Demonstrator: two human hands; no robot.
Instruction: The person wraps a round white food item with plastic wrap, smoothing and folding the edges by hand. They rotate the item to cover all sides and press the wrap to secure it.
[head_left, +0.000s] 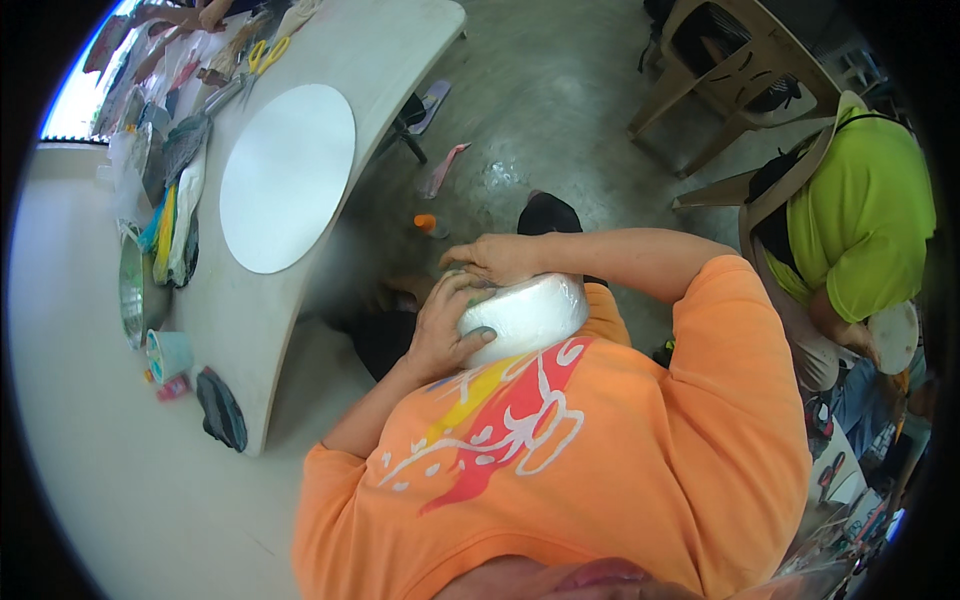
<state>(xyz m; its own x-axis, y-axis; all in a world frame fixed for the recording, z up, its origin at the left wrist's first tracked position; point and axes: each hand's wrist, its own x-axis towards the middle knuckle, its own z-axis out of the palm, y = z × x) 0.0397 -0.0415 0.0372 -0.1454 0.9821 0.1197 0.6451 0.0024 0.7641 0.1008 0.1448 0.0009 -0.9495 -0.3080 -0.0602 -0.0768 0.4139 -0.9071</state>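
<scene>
A white, rounded bundle with a shiny clear plastic wrapping [530, 312] rests in my lap, close against my orange shirt. My left hand [440, 325] wraps its near left side, thumb lying on top and fingers reaching over the far edge. Just beyond those fingertips, my right hand [495, 258] comes across the bundle's far side. Its fingers are bent and pressed together by the left fingers; what they pinch there is hidden. The bundle's underside is out of sight.
On the left, a pale table [290, 330] carries a white round disc [288, 178], yellow-handled scissors [266, 56], a white tub [170, 355] and a dark folded cloth [220, 410]. An orange-capped bottle [428, 222] is on the floor. Someone in a lime shirt [860, 210] sits right, near a plastic chair [745, 75].
</scene>
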